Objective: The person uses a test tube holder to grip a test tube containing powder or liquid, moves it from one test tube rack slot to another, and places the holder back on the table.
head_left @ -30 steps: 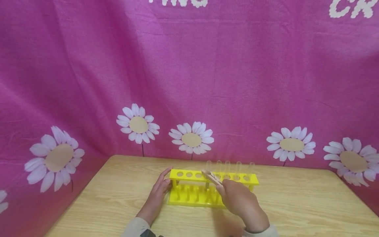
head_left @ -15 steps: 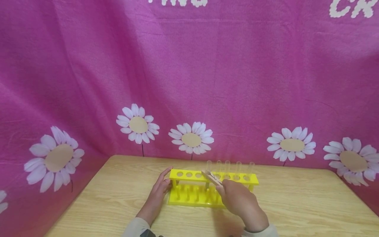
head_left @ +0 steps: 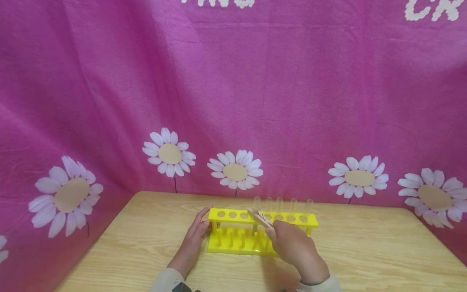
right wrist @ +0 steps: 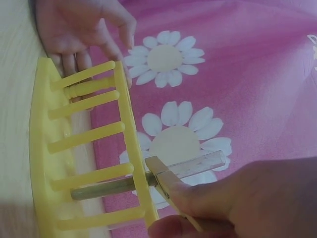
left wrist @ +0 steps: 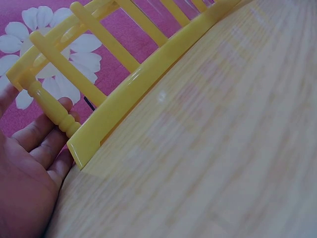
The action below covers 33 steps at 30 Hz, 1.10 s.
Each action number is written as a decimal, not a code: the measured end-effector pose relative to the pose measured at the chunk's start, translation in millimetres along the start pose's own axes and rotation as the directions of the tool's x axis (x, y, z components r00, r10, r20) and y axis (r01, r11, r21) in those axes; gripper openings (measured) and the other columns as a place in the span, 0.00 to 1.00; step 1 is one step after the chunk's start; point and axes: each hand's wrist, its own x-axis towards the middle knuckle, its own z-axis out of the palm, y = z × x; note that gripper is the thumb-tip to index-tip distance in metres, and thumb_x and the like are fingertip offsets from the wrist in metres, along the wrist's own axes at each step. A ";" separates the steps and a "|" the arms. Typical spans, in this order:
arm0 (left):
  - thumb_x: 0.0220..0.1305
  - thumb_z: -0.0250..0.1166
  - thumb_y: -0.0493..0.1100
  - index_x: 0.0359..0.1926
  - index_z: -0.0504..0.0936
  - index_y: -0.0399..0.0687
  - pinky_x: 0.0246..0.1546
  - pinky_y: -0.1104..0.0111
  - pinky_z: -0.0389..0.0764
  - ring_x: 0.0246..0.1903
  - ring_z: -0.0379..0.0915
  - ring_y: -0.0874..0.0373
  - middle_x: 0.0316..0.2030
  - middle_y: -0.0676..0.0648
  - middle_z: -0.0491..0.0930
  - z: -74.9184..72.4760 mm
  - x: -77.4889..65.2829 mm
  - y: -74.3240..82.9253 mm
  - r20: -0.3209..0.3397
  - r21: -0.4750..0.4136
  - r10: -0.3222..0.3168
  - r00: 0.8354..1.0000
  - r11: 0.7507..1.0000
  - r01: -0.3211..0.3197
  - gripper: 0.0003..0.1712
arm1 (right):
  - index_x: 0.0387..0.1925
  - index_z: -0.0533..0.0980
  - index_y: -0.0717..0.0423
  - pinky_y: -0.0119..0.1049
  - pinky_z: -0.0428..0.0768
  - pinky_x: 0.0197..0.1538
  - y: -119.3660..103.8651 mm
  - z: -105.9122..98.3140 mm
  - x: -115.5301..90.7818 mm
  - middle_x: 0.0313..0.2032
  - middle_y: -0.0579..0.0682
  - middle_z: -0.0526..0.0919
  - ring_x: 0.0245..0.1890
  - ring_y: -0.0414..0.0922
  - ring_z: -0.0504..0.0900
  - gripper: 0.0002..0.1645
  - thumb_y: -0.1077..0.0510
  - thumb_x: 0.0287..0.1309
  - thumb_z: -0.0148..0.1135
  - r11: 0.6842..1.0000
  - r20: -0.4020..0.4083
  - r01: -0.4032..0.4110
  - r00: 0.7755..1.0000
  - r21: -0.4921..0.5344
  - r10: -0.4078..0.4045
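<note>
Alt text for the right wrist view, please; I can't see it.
A right hand pinches a wooden clamp at a test tube in a yellow rack, the left hand at the rack's far end. Behind hangs pink cloth with white flowers.

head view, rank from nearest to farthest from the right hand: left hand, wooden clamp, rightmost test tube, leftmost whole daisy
1. Wooden clamp: held in the right hand.
2. Rightmost test tube: right end of the yellow rack.
3. Left hand: at the rack's left end.
4. Leftmost whole daisy: far left, on the backdrop.
</note>
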 end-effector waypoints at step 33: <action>0.72 0.46 0.59 0.72 0.58 0.64 0.70 0.44 0.49 0.71 0.49 0.41 0.73 0.42 0.53 0.4 -0.8 0.8 0.005 0.004 0.003 1.000 1.000 -0.003 0.29 | 0.35 0.74 0.56 0.37 0.67 0.21 2.6 4.5 4.5 0.20 0.49 0.70 0.20 0.45 0.68 0.13 0.50 0.68 0.54 1.000 -0.018 0.007 1.000 0.006 -0.007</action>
